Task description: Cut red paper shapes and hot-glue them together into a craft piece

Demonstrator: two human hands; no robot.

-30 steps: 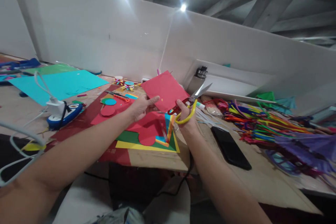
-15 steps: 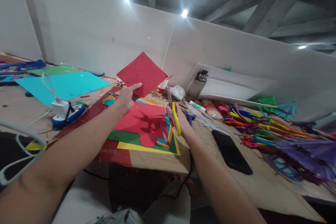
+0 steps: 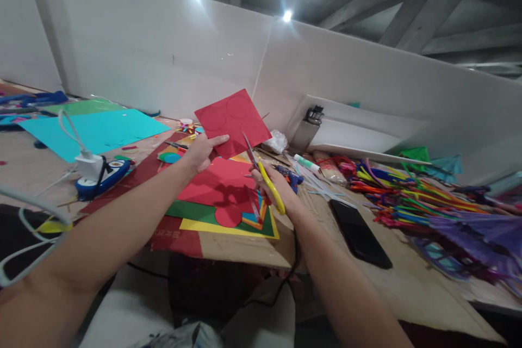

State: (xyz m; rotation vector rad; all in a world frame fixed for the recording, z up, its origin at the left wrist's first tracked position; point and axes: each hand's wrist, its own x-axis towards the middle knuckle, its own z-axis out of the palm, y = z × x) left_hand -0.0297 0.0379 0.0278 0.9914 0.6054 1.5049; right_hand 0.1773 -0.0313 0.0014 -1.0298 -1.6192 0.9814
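Since half a second ago you have lowered the red paper square slightly and tilted the scissors so their blades meet its lower edge. Your left hand pinches the square's bottom corner, held up above the desk toward its far edge. Your right hand is clenched around the yellow handles, both arms stretched forward.

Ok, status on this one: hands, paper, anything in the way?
Left hand pinching red paper square, raised off table. Right hand gripping yellow-handled scissors, blades at paper's lower edge. Nothing between them; coloured sheets lie below.
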